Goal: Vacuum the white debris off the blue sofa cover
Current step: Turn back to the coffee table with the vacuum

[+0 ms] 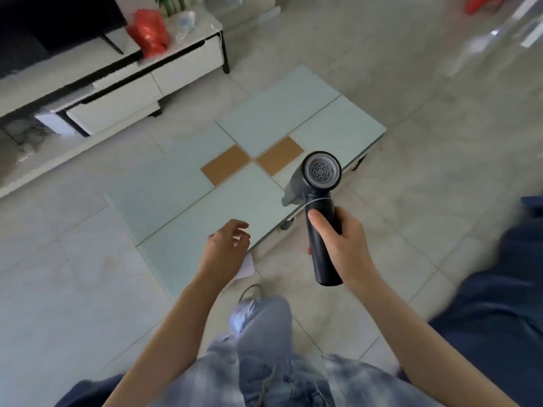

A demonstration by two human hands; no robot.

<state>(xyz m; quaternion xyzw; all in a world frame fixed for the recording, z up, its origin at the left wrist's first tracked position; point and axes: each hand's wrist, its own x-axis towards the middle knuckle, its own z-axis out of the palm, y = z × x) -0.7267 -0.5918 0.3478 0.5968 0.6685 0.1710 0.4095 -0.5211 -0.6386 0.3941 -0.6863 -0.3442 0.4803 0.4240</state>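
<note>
My right hand (pixel 340 242) grips the black handle of a handheld vacuum (pixel 318 195), its round grey rear vent facing me and its nozzle pointing away over the table's near edge. My left hand (pixel 226 248) hovers above the front edge of the table, fingers loosely curled, holding nothing. The blue sofa cover (pixel 499 304) shows as dark blue fabric at the right edge and again at the bottom left. No white debris on the cover can be made out; that area is blurred.
A low pale-green glass coffee table (pixel 182 183) with two brown squares stands in front of my knees. A white scrap of paper (pixel 246 267) lies on the floor under its edge. A white TV cabinet (pixel 117 92) with a red bag (pixel 150 32) is at the back left.
</note>
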